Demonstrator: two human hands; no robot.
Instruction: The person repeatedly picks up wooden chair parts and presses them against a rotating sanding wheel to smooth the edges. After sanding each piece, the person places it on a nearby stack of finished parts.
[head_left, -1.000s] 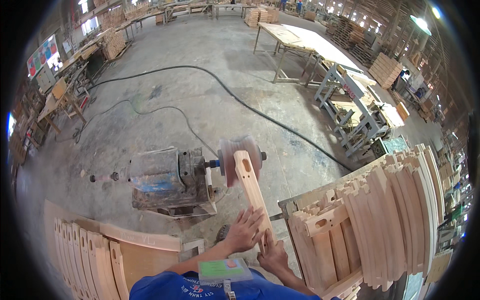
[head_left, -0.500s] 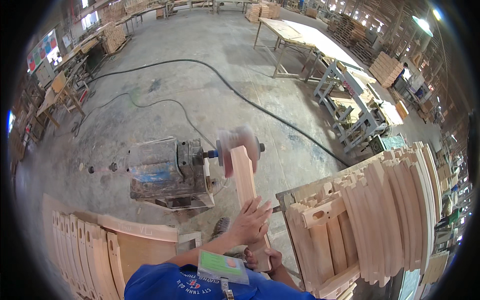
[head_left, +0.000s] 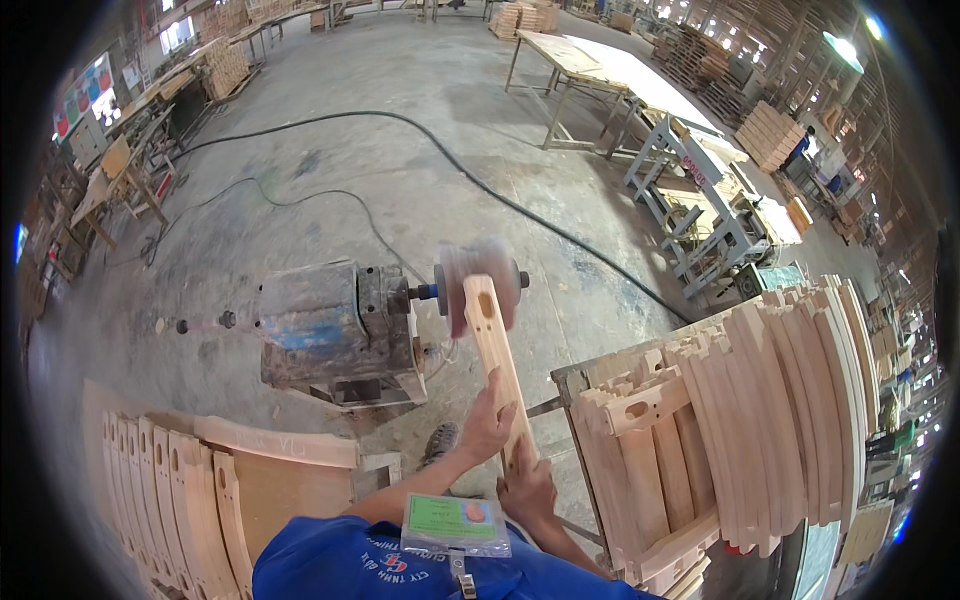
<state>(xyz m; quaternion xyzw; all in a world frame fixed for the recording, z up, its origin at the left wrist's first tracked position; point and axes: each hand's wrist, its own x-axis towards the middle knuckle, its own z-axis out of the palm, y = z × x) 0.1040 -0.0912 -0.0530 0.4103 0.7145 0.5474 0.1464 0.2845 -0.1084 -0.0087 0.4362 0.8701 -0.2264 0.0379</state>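
Observation:
A pale wooden furniture part (head_left: 493, 345), long and slightly tilted, points away from me. An oblong slot and small holes show in its upper face near the far end. That end meets a blurred spinning sanding wheel (head_left: 462, 268) on the shaft of a worn motor (head_left: 310, 315). Gripping the left edge at mid-length, my left hand (head_left: 487, 425) has its thumb side along the wood. My right hand (head_left: 528, 486) is closed around the near end, close to my body. Some fingers of both hands are hidden by the wood.
Curved wooden parts (head_left: 760, 420) are stacked on a stand at my right. Slotted parts (head_left: 190, 490) stand in a row at lower left. A thick black hose (head_left: 440, 150) crosses the concrete floor beyond the motor. Farther right are worktables (head_left: 570, 60) and a grey metal frame (head_left: 700, 190).
The wooden part has been turned over, so its slotted face now shows. My left hand has shifted forward to its left edge, and my right hand has moved forward on the near end.

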